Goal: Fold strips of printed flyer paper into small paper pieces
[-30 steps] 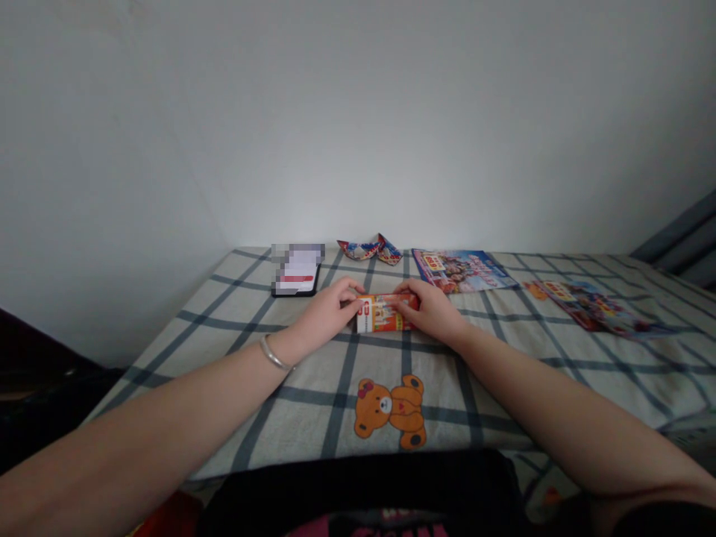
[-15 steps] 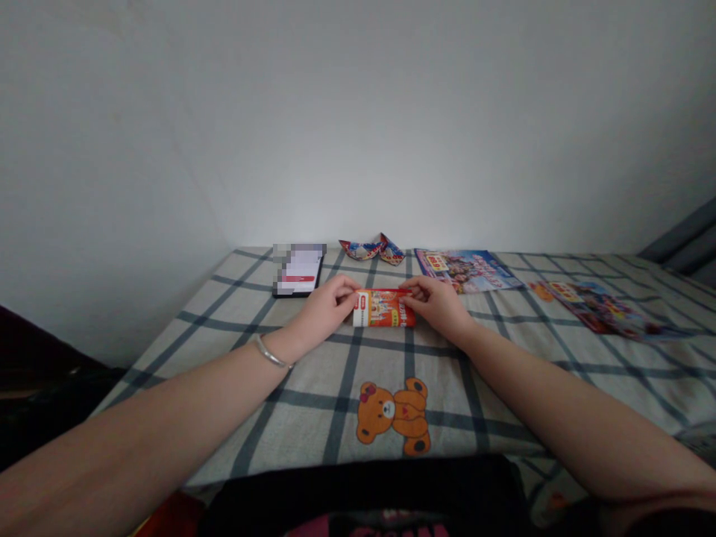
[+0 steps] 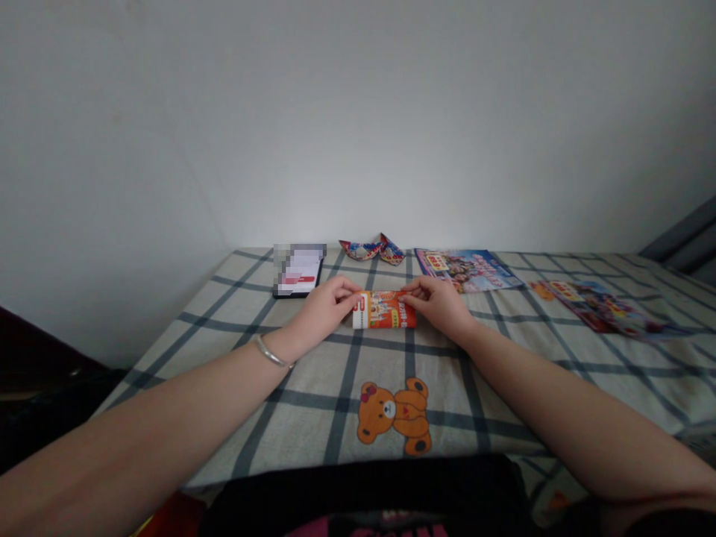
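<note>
Fingers of the left hand (image 3: 329, 307) are pinching the upper left corner of a rectangular, orange-and-white printed paper (image 3: 381, 313); those of the right hand (image 3: 441, 304) are clamping its upper right. It is sitting between both hands, over a grey-checked white cloth (image 3: 302, 418).

Small print (image 3: 364, 317) on orange packet (image 3: 385, 312) illegible.

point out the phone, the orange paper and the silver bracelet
phone (image 3: 303, 270), head view, on its screen
orange paper (image 3: 383, 310), head view, on its printed face
silver bracelet (image 3: 269, 353), head view, on its band
</note>
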A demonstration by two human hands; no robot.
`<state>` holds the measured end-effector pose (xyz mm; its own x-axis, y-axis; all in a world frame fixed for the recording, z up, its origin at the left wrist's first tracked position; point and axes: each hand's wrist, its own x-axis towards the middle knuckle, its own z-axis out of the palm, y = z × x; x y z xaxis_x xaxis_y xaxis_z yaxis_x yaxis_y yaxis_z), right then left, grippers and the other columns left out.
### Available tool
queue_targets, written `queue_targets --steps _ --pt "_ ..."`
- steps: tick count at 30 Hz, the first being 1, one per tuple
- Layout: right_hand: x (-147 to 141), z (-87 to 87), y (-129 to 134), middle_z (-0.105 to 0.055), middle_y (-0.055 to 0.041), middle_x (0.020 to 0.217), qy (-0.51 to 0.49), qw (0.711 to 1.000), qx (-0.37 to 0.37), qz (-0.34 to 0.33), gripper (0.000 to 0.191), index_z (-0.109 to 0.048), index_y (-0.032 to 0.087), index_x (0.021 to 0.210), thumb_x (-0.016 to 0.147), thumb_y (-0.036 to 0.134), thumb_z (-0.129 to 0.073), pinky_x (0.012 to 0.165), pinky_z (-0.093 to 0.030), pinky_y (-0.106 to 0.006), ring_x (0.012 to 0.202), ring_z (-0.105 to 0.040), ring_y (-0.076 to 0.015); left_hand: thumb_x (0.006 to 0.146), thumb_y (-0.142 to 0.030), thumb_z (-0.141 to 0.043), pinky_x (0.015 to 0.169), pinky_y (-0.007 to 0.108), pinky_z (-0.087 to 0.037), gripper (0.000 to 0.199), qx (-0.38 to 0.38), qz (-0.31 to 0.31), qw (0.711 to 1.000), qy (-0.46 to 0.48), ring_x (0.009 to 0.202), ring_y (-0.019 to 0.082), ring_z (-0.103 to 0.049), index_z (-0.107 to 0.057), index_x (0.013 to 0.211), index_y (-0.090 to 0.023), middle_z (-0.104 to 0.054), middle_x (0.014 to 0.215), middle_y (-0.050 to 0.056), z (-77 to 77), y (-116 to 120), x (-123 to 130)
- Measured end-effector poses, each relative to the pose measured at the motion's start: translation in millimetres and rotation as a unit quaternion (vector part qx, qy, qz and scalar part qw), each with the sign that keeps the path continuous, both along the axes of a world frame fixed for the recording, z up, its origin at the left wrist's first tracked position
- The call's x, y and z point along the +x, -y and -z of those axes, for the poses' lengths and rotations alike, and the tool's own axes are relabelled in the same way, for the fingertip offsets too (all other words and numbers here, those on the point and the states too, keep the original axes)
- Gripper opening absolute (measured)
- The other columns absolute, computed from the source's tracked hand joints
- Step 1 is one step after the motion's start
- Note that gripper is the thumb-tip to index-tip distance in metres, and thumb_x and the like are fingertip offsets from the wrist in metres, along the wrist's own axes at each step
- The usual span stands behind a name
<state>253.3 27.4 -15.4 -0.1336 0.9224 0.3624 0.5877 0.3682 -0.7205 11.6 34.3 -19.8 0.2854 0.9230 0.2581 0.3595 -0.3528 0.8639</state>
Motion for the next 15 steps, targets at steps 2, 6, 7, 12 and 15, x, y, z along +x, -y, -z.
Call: queue_targets --steps 2,6,7,12,15 --pt "0.8 0.3 -0.2 -0.072 -0.0028 0.073 0.012 1.000 0.004 -0.002 0.009 -0.071 0.019 0.084 0.081 0.026 -0.068 0.053 -0.046 -0.025 0.058 -0.058 -0.0123 0.087 -0.023 -0.060 0.068 0.029 -0.054 0.007 -0.007 0.001 1.000 0.001 0.075 0.016 -0.069 -0.059 0.091 -0.018 -0.073 0.085 0.002 0.6 -1.4 0.3" --pt "2.1 -1.6 -0.1 -0.072 -0.0021 0.073 0.058 0.998 -0.013 -0.009 0.007 -0.072 0.019 0.083 0.081 0.023 -0.068 0.055 -0.045 -0.024 0.061 -0.060 -0.0125 0.084 -0.022 -0.064 0.070 0.030 -0.053 0.007 0.008 -0.005 0.999 -0.039 0.076 0.017 -0.068 -0.065 0.089 -0.018 -0.073 0.087 0.003 1.6 -5.9 -1.0" --pt "2.3 -2.5 -0.2 -0.072 -0.0019 0.074 0.078 0.997 -0.018 -0.010 0.006 -0.073 0.019 0.083 0.081 0.023 -0.068 0.056 -0.045 -0.024 0.062 -0.060 -0.0127 0.083 -0.023 -0.065 0.072 0.031 -0.052 0.007 0.028 -0.012 0.997 -0.073 0.077 0.018 -0.067 -0.068 0.088 -0.018 -0.073 0.087 0.003 1.3 -6.7 -1.6" --pt "2.1 -4.4 -2.4 -0.073 -0.0019 0.082 0.172 0.985 -0.018 -0.022 0.006 -0.075 0.021 0.084 0.080 0.021 -0.070 0.063 -0.044 -0.027 0.070 -0.060 -0.0146 0.079 -0.026 -0.072 0.078 0.036 -0.045 0.004 0.136 -0.038 0.959 -0.244 0.084 0.023 -0.061 -0.075 0.079 -0.023 -0.073 0.080 0.002 -2.4 -7.0 -3.1" --pt "2.3 -2.8 -4.1 -0.073 -0.0016 0.083 0.179 0.983 -0.023 -0.019 0.005 -0.075 0.022 0.083 0.080 0.022 -0.071 0.064 -0.044 -0.027 0.071 -0.061 -0.0151 0.079 -0.025 -0.072 0.076 0.035 -0.042 0.004 0.158 -0.031 0.951 -0.263 0.084 0.023 -0.059 -0.075 0.080 -0.022 -0.073 0.079 0.002 -2.9 -6.5 -2.8"
